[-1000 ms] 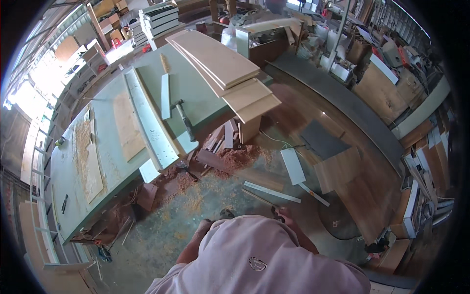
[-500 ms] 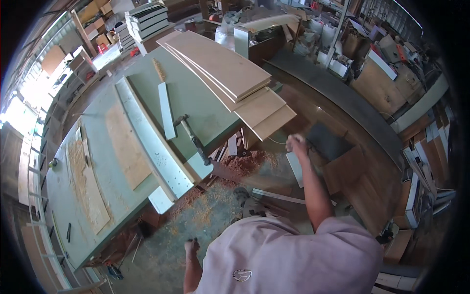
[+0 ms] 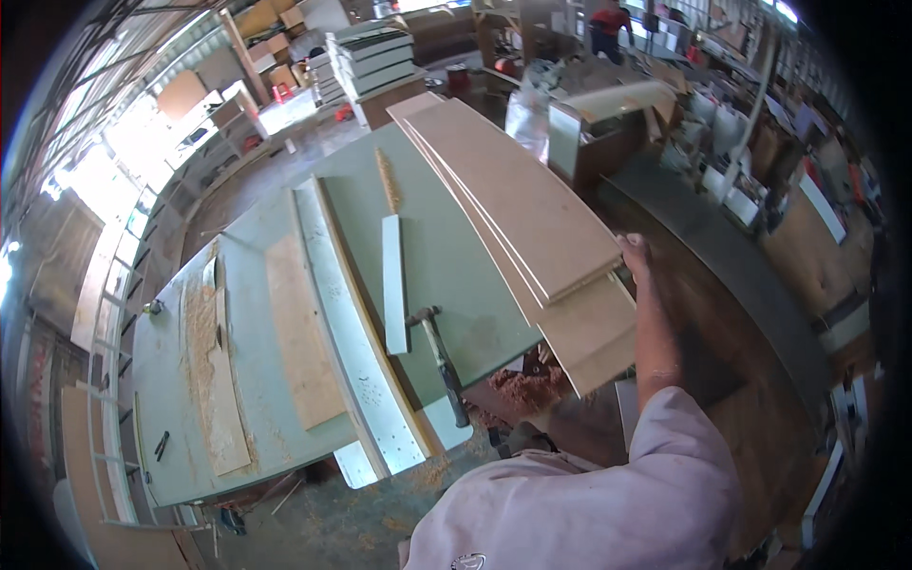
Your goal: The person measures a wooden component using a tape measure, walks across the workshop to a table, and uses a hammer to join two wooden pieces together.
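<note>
My right hand [image 3: 635, 252] is at the right edge of a stack of thin brown boards [image 3: 522, 199]. Its fingers are curled against the edge of the upper boards, and the far side of the grip is hidden. Below them, smaller board pieces [image 3: 594, 332] stick out past the table's near edge. My left hand is out of the picture. Left of the stack, a hammer [image 3: 439, 356] lies on the green table [image 3: 475, 285], beside a narrow pale strip [image 3: 393, 285]. A long white metal-faced panel with wooden edge strips [image 3: 356, 351] crosses the table.
A thin wooden sheet [image 3: 302, 342] and a sawdust-covered strip [image 3: 223, 408] lie on the table's left part, with pliers [image 3: 161, 445] near its edge. Reddish shavings [image 3: 527, 388] heap beside the near edge. A long dark panel [image 3: 722, 247] lies right of my arm. Another person [image 3: 608, 33] is far back.
My right hand has moved forward from open space to the boards' right edge. My left hand has dropped out of view. The view has shifted, with the table now farther right in it.
</note>
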Demonstrator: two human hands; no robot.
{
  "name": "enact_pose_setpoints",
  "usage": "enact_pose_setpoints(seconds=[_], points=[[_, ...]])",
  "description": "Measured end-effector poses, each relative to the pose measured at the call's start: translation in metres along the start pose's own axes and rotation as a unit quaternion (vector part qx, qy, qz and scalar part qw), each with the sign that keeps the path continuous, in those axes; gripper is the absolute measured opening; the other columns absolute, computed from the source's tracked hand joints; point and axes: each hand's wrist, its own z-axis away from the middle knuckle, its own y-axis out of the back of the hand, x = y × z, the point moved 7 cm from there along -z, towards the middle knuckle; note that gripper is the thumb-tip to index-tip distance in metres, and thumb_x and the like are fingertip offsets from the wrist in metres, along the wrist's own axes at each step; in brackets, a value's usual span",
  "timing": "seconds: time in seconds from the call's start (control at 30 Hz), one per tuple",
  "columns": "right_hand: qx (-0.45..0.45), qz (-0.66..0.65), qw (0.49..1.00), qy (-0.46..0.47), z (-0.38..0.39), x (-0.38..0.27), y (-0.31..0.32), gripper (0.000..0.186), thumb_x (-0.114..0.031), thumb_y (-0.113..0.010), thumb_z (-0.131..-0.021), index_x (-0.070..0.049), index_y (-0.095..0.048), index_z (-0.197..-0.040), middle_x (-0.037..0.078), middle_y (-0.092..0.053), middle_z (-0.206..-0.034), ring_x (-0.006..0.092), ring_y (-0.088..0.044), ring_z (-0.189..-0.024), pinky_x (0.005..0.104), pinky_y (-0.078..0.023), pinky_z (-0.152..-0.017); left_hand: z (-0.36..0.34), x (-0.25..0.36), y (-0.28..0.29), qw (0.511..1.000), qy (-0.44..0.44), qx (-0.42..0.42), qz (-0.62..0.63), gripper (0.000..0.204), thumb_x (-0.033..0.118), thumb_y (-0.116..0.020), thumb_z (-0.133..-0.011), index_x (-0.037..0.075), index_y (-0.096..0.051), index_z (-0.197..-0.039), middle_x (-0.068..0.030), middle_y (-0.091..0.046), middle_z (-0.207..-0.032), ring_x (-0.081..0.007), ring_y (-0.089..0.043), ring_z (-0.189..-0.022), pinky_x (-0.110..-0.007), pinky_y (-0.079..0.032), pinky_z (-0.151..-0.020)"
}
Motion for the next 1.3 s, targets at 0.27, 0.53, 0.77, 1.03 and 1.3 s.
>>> enact_pose_setpoints(seconds=[0.27, 0.53, 0.77, 1.03, 1.3], points=[[-0.104, 0.114, 0.988, -0.023, -0.022, -0.004, -0.026, 0.04, -0.035, -0.064, -0.084, 0.003, -0.072, -0.093, 0.019, -0.072, -0.095, 0.0304, -0.069, -0.097, 0.0406, -0.051, -0.083, -0.041, 0.029, 0.011, 0.984, 0.079, 0.061, 0.146, 0.034, 0.028, -0.064, -0.09, -0.001, -0.069, -0.109, -0.0201, -0.07, -0.096, -0.0318, -0.067, -0.088, -0.041, -0.051, -0.078], [-0.078, 0.133, 0.988, -0.017, -0.052, 0.02, 0.001, 0.032, -0.025, -0.06, -0.084, 0.002, -0.072, -0.096, 0.025, -0.07, -0.104, 0.0382, -0.068, -0.101, 0.0444, -0.051, -0.085, -0.038, 0.083, 0.067, 0.995, 0.007, 0.012, 0.094, 0.026, 0.023, -0.071, -0.086, -0.001, -0.065, -0.091, -0.0122, -0.066, -0.074, -0.0233, -0.065, -0.06, -0.037, -0.054, -0.057], [-0.143, 0.063, 0.986, -0.056, 0.076, -0.015, -0.023, 0.033, -0.024, -0.055, -0.087, 0.006, -0.066, -0.092, 0.014, -0.07, -0.089, 0.0251, -0.066, -0.089, 0.0439, -0.049, -0.078, -0.053, 0.079, 0.173, 0.966, -0.014, 0.257, 0.026, 0.034, 0.027, -0.07, -0.089, -0.006, -0.068, -0.085, -0.0133, -0.067, -0.075, -0.0211, -0.063, -0.066, -0.035, -0.05, -0.063], [-0.27, -0.085, 0.941, -0.185, 0.267, -0.08, -0.074, 0.042, -0.035, -0.058, -0.097, 0.004, -0.068, -0.106, 0.004, -0.067, -0.09, 0.0136, -0.059, -0.085, 0.0337, -0.049, -0.078, 0.004, 0.387, 0.186, 0.945, -0.228, 0.066, 0.227, 0.037, 0.028, -0.061, -0.099, -0.006, -0.065, -0.115, -0.0111, -0.07, -0.1, -0.0186, -0.066, -0.09, -0.031, -0.052, -0.081], [-0.366, -0.252, 0.871, -0.211, 0.376, -0.141, -0.11, 0.042, -0.032, -0.064, -0.094, 0.006, -0.065, -0.113, 0.009, -0.068, -0.101, 0.0187, -0.064, -0.093, 0.0354, -0.052, -0.081, -0.031, 0.396, 0.072, 0.881, -0.08, -0.184, 0.429, 0.057, 0.041, -0.052, -0.102, -0.006, -0.046, -0.135, -0.0163, -0.06, -0.117, -0.0254, -0.064, -0.105, -0.037, -0.054, -0.088]])
